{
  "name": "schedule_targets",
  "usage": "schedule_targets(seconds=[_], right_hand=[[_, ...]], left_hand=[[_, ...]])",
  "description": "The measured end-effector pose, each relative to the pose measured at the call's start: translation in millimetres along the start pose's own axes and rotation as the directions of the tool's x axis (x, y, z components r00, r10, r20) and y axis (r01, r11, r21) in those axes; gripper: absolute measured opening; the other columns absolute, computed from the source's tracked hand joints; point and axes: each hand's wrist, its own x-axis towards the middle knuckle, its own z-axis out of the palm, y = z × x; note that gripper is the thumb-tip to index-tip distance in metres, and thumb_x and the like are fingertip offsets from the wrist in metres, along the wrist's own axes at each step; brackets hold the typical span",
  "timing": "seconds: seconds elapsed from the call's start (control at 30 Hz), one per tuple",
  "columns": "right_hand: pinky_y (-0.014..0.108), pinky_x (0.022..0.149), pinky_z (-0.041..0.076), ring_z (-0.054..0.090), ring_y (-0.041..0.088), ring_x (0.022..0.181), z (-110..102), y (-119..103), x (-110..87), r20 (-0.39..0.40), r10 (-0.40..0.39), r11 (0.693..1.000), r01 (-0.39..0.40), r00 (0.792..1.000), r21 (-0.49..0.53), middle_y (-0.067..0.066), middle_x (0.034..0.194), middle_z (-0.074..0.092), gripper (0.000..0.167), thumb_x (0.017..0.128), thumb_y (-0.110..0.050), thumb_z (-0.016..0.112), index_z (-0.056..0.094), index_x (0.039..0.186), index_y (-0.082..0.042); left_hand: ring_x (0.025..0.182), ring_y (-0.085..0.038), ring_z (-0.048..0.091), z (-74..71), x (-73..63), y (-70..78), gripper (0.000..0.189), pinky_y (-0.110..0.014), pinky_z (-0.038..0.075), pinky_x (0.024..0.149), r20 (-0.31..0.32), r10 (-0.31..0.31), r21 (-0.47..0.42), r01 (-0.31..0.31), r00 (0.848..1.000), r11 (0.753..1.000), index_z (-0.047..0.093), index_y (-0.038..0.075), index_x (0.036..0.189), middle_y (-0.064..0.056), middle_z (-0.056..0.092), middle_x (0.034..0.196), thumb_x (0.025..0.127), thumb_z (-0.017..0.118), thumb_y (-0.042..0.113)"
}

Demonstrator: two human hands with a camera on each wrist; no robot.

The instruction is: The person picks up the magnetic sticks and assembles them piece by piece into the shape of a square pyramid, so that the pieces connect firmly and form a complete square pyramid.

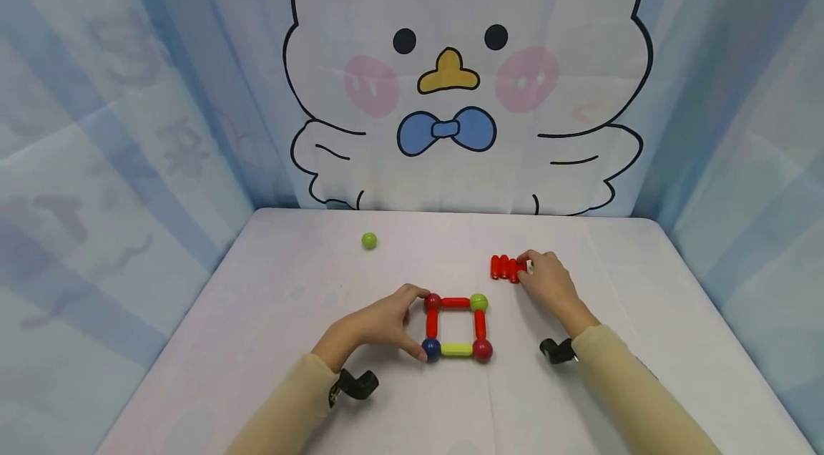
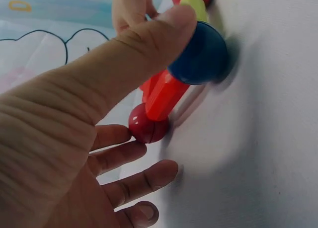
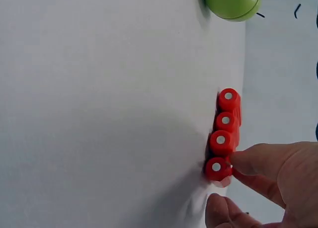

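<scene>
A square of magnetic sticks and balls lies on the table. Three red sticks [image 1: 455, 302] and one yellow-green stick [image 1: 456, 350] form its sides. Its corners are a blue ball [image 1: 431, 349], a green ball [image 1: 478, 302] and two red balls [image 1: 482, 350]. My left hand [image 1: 380, 323] holds the square's left side, thumb on the blue ball and fingertips at the far red ball [image 2: 149, 123]. Farther back on the right, several red magnetic sticks [image 3: 221, 143] lie side by side in a row. The thumb and fingers of my right hand [image 1: 550, 287] pinch the row's rightmost red stick [image 3: 217, 168].
A loose green ball [image 1: 369, 240] sits alone near the table's back edge, left of centre. The white table [image 1: 676, 340] ends at a printed curtain [image 1: 463, 176] behind and at the sides. Each wrist wears a small black camera [image 1: 359, 385].
</scene>
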Motion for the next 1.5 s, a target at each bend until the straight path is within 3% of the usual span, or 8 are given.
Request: schedule_targets(seconds=[0.17,0.27,0.5,0.67,0.8,1.07,1.33,1.5], right_hand=[[0.047,0.082,0.054,0.061,0.035,0.094,-0.9,7.4,-2.7,0.015,0.034,0.997,-0.035,0.999,0.066,0.024,0.111,0.067,0.03,0.096,-0.012,0.062,0.061,0.123,-0.002],[0.044,0.079,0.054,0.063,0.033,0.09,-6.1,8.8,-4.4,0.047,0.094,0.99,-0.098,0.994,0.098,0.023,0.107,0.068,0.037,0.094,-0.012,0.066,0.055,0.127,0.001],[0.036,0.074,0.052,0.061,0.027,0.083,-24.1,19.7,-5.4,0.172,0.149,0.986,-0.161,0.974,0.053,0.018,0.094,0.067,0.045,0.09,-0.015,0.069,0.059,0.123,0.014],[0.032,0.071,0.053,0.063,0.024,0.082,-25.9,23.7,-7.4,0.179,0.141,0.978,-0.165,0.974,0.126,0.024,0.108,0.067,0.043,0.091,-0.015,0.07,0.059,0.124,0.01],[0.032,0.073,0.058,0.065,0.024,0.085,-22.0,15.3,-11.4,0.18,0.108,0.973,-0.141,0.978,0.185,0.027,0.118,0.067,0.045,0.09,-0.014,0.072,0.058,0.128,0.007],[0.036,0.079,0.061,0.064,0.028,0.094,-19.0,-17.5,-28.2,0.176,-0.044,0.967,-0.002,0.983,0.255,0.022,0.115,0.068,0.038,0.089,-0.011,0.073,0.062,0.122,0.003],[0.035,0.074,0.057,0.062,0.026,0.095,-12.1,-41.7,-37.4,0.177,-0.18,0.959,0.133,0.968,0.249,0.014,0.109,0.072,0.025,0.089,-0.009,0.075,0.069,0.113,-0.005],[0.035,0.075,0.053,0.06,0.024,0.095,-4.6,-48.8,-40.8,0.174,-0.184,0.966,0.145,0.967,0.216,0.009,0.108,0.071,0.023,0.089,-0.009,0.076,0.072,0.111,-0.009]], left_hand=[[0.112,-0.016,0.056,5.2,3.0,1.2,0.106,-0.036,0.054,0.102,-0.003,0.0,0.021,0.0,1.0,1.0,0.038,0.02,0.155,-0.002,0.044,0.153,0.069,0.097,0.038],[0.112,-0.016,0.056,5.6,4.6,2.5,0.106,-0.036,0.053,0.102,-0.004,0.003,0.029,-0.003,1.0,1.0,0.038,0.02,0.155,-0.001,0.045,0.152,0.069,0.097,0.038],[0.118,-0.018,0.054,2.4,5.9,6.3,0.104,-0.04,0.05,0.108,0.003,0.016,0.053,-0.017,1.0,0.998,0.04,0.02,0.154,-0.001,0.046,0.151,0.069,0.097,0.038],[0.123,-0.019,0.053,1.7,6.7,6.5,0.103,-0.042,0.048,0.111,0.004,0.019,0.052,-0.019,1.0,0.998,0.04,0.019,0.153,-0.002,0.047,0.151,0.07,0.097,0.038],[0.123,-0.019,0.054,2.2,7.8,5.6,0.103,-0.041,0.048,0.111,0.004,0.021,0.045,-0.022,1.0,0.999,0.04,0.02,0.153,-0.001,0.047,0.15,0.069,0.097,0.038],[0.114,-0.017,0.055,4.9,13.5,4.3,0.105,-0.039,0.05,0.108,0.005,0.037,0.057,-0.037,0.999,0.998,0.039,0.02,0.154,-0.001,0.047,0.15,0.068,0.098,0.039],[0.114,-0.016,0.055,4.0,13.8,5.3,0.105,-0.039,0.05,0.107,0.009,0.036,0.052,-0.036,0.999,0.998,0.039,0.02,0.154,0.0,0.047,0.151,0.069,0.097,0.039],[0.112,-0.016,0.055,3.3,13.1,5.7,0.105,-0.038,0.051,0.106,0.012,0.032,0.048,-0.032,0.999,0.998,0.039,0.02,0.154,0.0,0.047,0.151,0.069,0.097,0.039]])
